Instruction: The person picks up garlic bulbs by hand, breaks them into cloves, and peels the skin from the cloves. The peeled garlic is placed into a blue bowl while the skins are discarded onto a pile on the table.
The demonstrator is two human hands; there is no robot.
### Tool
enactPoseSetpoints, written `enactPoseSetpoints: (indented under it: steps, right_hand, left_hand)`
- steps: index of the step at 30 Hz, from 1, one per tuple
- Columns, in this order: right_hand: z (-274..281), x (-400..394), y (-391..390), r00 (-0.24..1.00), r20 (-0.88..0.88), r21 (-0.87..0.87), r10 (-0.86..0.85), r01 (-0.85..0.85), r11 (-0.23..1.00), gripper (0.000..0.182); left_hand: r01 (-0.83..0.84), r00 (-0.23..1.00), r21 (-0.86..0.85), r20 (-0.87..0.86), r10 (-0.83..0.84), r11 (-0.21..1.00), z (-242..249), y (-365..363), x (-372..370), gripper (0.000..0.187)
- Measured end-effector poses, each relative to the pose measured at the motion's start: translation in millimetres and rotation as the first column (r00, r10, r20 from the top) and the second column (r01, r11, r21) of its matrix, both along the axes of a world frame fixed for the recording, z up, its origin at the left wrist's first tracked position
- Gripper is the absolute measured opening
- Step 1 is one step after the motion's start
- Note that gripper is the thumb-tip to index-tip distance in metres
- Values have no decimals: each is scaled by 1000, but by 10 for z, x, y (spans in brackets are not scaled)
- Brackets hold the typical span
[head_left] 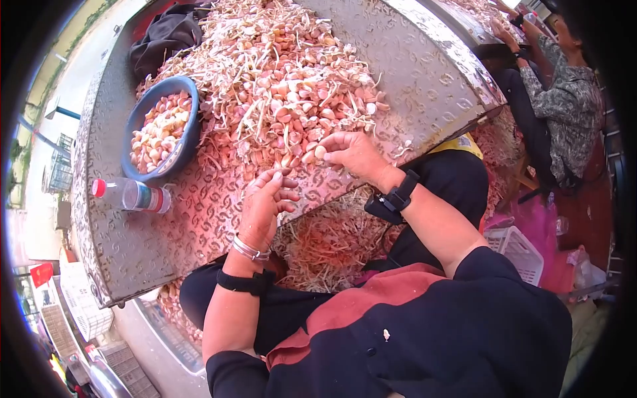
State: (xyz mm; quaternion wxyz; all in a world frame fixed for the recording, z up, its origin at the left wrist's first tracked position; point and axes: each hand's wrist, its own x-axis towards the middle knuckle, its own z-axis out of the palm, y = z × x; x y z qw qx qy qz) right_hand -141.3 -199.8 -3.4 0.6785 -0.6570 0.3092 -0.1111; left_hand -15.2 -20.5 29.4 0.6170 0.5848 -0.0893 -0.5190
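Note:
A big heap of garlic cloves (292,99), mixed with dry stalks and skins, lies on the metal table (424,73). At its near edge, my right hand (361,158) pinches a garlic clove (320,152) between thumb and fingertips. My left hand (262,202) is just left of it, over the table's near part. Its thumb and forefinger come together, with the other fingers curled and slightly apart; whatever is between the tips is too small to make out. A blue basin (192,132) holding cloves stands left of the heap.
A plastic bottle with a red cap (142,197) lies on the table near the basin. Dark cloth (166,40) rests at the far left. Stalks and skins (338,239) fill the space below the table edge. Another person (564,99) sits at the right, near a white crate (517,252).

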Motion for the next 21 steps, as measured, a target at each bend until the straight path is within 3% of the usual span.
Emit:
enactPoseSetpoints:
  steps: [2, 3, 4, 6, 7, 8, 10, 11, 13, 18, 21]
  right_hand:
    - [136, 25, 165, 981, 46, -238, 188, -172, 956, 19]
    - [225, 33, 222, 951, 60, -408, 304, -255, 877, 19]
    - [244, 78, 214, 950, 56, -403, 307, -260, 878, 19]
    - [245, 184, 111, 987, 94, -405, 130, -81, 911, 20]
    - [184, 242, -24, 985, 27, -767, 169, -88, 636, 20]
    - [113, 243, -32, 985, 25, -767, 168, -89, 635, 20]
    - [16, 268, 12, 921, -265, -897, 285, -344, 277, 20]
    - [-46, 285, 53, 926, -243, -943, 288, -295, 154, 17]
    - [-58, 277, 58, 938, -257, -935, 234, -303, 186, 14]
    - [-78, 192, 95, 954, -252, -914, 165, -291, 282, 13]
    - [-12, 255, 210, 952, -241, -927, 190, -284, 244, 12]
  left_hand:
    - [-23, 993, -47, -114, 18, 999, -93, -86, -36, 36]
    - [-35, 966, -73, -258, 15, 997, -171, -110, -30, 36]
    - [-50, 919, -98, -394, 7, 994, -243, -123, -10, 37]
    - [-63, 915, -63, -402, 32, 996, -349, -101, 64, 33]
    - [-78, 927, -41, -371, 57, 996, -362, -77, 94, 30]
    - [-94, 938, -22, -337, 82, 995, -364, -68, 107, 28]
    - [-97, 950, 6, -299, 94, 995, -340, -57, 92, 22]
    - [-93, 969, 48, -226, 101, 995, -329, -51, 74, 22]
    - [-83, 987, 92, -133, 95, 992, -326, -45, 54, 24]
    - [-80, 991, 81, -96, 88, 993, -304, -37, 21, 26]
    - [-86, 991, 73, -94, 92, 994, -325, -72, -6, 28]
